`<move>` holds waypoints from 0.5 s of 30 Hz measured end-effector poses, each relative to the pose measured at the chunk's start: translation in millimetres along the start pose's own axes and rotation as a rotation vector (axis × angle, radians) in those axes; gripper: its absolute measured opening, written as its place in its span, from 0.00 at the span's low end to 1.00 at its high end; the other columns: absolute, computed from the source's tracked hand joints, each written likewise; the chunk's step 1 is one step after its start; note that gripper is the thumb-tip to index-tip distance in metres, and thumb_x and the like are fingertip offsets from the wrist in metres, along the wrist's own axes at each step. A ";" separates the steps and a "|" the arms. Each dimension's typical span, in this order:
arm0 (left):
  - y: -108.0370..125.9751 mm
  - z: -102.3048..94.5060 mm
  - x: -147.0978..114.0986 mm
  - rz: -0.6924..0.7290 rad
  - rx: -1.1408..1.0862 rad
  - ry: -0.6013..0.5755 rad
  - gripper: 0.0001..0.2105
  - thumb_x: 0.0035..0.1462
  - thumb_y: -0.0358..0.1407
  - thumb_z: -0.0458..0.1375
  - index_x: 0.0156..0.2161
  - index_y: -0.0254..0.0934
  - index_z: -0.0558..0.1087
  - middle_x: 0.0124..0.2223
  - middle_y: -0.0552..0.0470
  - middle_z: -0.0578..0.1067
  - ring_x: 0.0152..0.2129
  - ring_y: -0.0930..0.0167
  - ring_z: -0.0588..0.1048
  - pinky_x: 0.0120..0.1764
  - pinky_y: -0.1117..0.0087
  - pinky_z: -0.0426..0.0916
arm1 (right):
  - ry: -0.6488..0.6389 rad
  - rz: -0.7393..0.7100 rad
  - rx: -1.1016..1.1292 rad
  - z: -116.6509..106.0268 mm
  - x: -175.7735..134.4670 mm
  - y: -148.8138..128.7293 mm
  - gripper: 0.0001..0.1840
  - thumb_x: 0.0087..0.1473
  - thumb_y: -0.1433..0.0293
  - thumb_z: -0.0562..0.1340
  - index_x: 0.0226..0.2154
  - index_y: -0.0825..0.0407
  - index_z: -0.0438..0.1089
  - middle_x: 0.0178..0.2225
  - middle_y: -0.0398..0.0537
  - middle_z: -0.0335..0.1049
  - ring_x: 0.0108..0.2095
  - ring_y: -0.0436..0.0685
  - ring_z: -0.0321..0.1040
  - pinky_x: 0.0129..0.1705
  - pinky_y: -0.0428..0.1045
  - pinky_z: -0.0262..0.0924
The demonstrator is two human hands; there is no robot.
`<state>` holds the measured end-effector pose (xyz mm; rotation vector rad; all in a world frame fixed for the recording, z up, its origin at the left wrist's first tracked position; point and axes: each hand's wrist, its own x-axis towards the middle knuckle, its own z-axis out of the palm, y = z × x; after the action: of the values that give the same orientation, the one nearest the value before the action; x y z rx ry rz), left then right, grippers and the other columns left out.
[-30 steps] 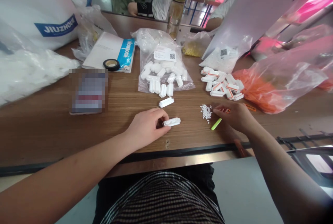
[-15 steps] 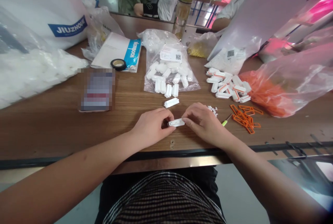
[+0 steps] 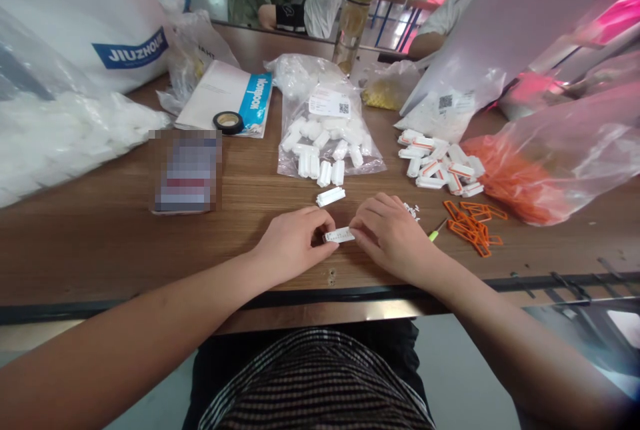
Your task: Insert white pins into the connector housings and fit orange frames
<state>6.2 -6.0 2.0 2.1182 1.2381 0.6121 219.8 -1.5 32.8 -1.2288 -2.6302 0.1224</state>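
Between both hands, just above the table's front part, is a small white plastic connector housing (image 3: 340,235) with rows of tiny holes on its upper face. My left hand (image 3: 295,241) pinches its left end between thumb and fingers. At the other end, my right hand (image 3: 393,233) is closed with thumb and fingertips on the housing; any smaller part in that pinch is hidden. Another white housing (image 3: 331,197) lies right behind my hands. Tiny white pieces (image 3: 412,211) are scattered behind my right hand, partly covered by it. A tool with a lime-green handle (image 3: 433,235) lies to its right.
Orange rectangular frames (image 3: 473,227) lie at right, before a pile of white housings with orange strips (image 3: 440,162) and a bag of orange parts (image 3: 530,170). Behind are a bag of white housings (image 3: 330,107), a bottle (image 3: 353,27), a notebook (image 3: 215,93), black tape (image 3: 229,123) and a blurred phone-like object (image 3: 186,173).
My right hand has shifted very slightly at the housing's right end, its fingers curling a little more. The housing and my left hand stay nearly in place; the view moved slightly.
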 end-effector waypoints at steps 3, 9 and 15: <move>0.1 0.0 0.5 -0.004 0.005 0.002 0.05 0.55 0.37 0.63 0.36 0.40 0.73 0.29 0.58 0.69 0.24 0.74 0.66 0.30 0.70 0.60 | -0.039 -0.050 -0.091 -1.8 2.7 -2.0 0.13 0.64 0.71 0.55 0.29 0.54 0.70 0.33 0.51 0.69 0.37 0.58 0.59 0.41 0.53 0.51; 1.4 0.2 1.0 -0.013 0.026 0.005 0.06 0.54 0.37 0.63 0.36 0.39 0.72 0.29 0.57 0.69 0.24 0.73 0.66 0.30 0.70 0.60 | -0.069 -0.133 -0.211 -1.5 6.4 -3.1 0.13 0.64 0.73 0.54 0.29 0.55 0.70 0.34 0.52 0.69 0.37 0.59 0.57 0.41 0.54 0.51; 4.1 -1.9 0.6 -0.015 0.013 -0.002 0.05 0.55 0.36 0.63 0.36 0.40 0.73 0.30 0.56 0.70 0.25 0.73 0.68 0.31 0.69 0.61 | -0.048 -0.060 0.031 -0.8 4.4 4.3 0.12 0.65 0.71 0.53 0.31 0.53 0.68 0.33 0.51 0.69 0.36 0.57 0.60 0.41 0.53 0.54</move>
<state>7.7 -6.5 6.3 2.1179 1.2590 0.5965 220.5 4.6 33.5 -1.1492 -2.6929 0.1832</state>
